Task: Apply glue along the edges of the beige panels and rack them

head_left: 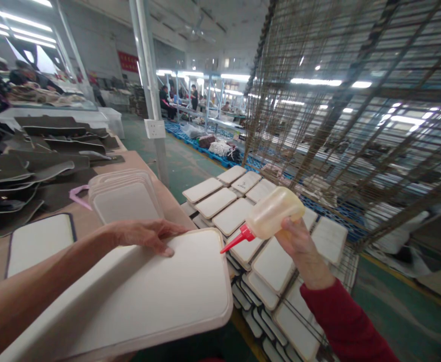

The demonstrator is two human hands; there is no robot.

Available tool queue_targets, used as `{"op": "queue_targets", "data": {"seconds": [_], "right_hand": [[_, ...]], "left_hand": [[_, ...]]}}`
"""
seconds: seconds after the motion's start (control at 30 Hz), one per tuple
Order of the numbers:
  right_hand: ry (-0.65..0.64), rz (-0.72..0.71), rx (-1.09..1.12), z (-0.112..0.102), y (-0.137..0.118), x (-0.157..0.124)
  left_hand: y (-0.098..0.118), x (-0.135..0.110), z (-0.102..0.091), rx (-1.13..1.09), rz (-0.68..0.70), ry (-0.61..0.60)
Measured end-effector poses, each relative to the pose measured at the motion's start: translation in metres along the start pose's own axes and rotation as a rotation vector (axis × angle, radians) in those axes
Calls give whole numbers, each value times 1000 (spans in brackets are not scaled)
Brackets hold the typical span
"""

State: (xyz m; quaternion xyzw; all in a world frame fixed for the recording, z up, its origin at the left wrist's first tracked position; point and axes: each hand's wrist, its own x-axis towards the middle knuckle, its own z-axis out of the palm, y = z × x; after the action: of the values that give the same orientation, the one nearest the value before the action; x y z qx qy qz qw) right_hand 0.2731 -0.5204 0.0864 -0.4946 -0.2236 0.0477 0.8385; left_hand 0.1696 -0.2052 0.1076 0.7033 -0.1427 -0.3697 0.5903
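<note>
My left hand [148, 235] grips the far edge of a large off-white panel [168, 291] with rounded corners, its thumb lying on the top face. The fingers go over the edge and are partly hidden. In my right hand [296, 241] is a squeeze bottle [275, 213] of yellowish liquid, tipped down to the left. Its red nozzle [237, 239] points at the panel's right edge, and the tip seems to touch the rim near the far right corner. A stack of similar pale panels [124, 198] lies beyond my left hand on the brown table [173, 203].
Right of the table, a wire rack [350, 266] bears rows of small white panels [231, 216]. Wire racks [341, 100] rise at the right. Dark grey pieces [54, 161] are piled at the left. A metal post [148, 75] stands ahead; people work farther back.
</note>
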Motion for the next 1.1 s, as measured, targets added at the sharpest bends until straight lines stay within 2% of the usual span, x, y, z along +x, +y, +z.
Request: {"op": "queue_targets", "data": {"seconds": [0.2, 0.83, 0.97, 1.1], "right_hand": [[-40, 7, -31, 0, 1, 1], [-56, 20, -12, 1, 3, 1], [-59, 1, -6, 5, -6, 1], [-178, -14, -57, 17, -26, 8]], "left_hand": [[-1, -1, -2, -2, -1, -6], [-2, -3, -1, -17, 0, -18], [-6, -3, -3, -11, 8, -16], [-12, 1, -5, -29, 11, -27]]}}
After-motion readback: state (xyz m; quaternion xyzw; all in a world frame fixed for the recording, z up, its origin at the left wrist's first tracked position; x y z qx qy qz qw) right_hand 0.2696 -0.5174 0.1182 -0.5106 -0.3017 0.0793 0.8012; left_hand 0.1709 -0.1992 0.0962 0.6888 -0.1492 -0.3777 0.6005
